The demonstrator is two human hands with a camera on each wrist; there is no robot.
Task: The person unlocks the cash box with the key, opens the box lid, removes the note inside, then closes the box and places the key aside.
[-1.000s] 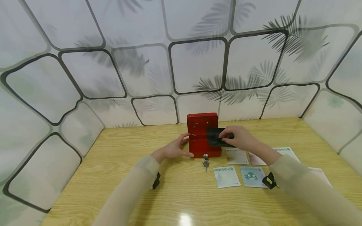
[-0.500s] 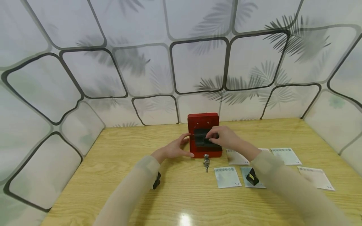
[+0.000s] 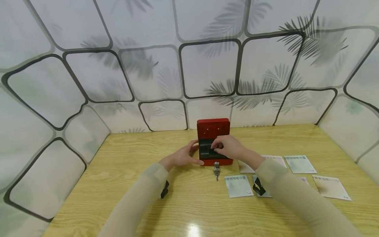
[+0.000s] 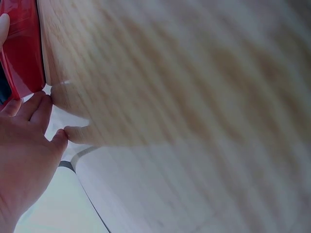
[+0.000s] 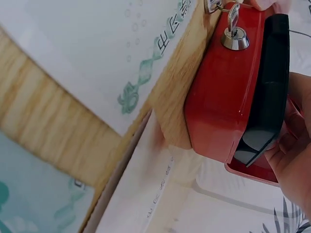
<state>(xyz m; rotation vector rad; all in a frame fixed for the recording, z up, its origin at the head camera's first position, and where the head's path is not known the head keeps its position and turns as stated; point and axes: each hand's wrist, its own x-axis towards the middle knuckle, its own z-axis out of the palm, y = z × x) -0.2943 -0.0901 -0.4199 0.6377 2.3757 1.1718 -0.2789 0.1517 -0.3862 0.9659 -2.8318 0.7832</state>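
A small red cash box (image 3: 218, 162) stands at the back of the table with its lid raised. Its black tray (image 3: 205, 149) sits in the opening; in the right wrist view the tray (image 5: 273, 73) still rises above the red rim. My right hand (image 3: 229, 147) pinches the tray at its middle. At the box's left side my left hand (image 3: 182, 156) grips it, thumb at the front corner and fingers at the back corner. The left wrist view shows those fingers (image 4: 41, 109) against the red wall. A key (image 5: 233, 17) stands in the front lock.
Keys hang down from the lock over the table (image 3: 183, 197). Printed paper notes lie right of the box, among them a pale green one (image 3: 239, 186) and a pinkish one (image 3: 331, 187). My right forearm covers some notes. A patterned cloth wall (image 3: 165, 115) rises behind.
My right hand has moved left with the black tray and lowered it from the box's right side into the opening. The left hand has stayed at the box's left side.
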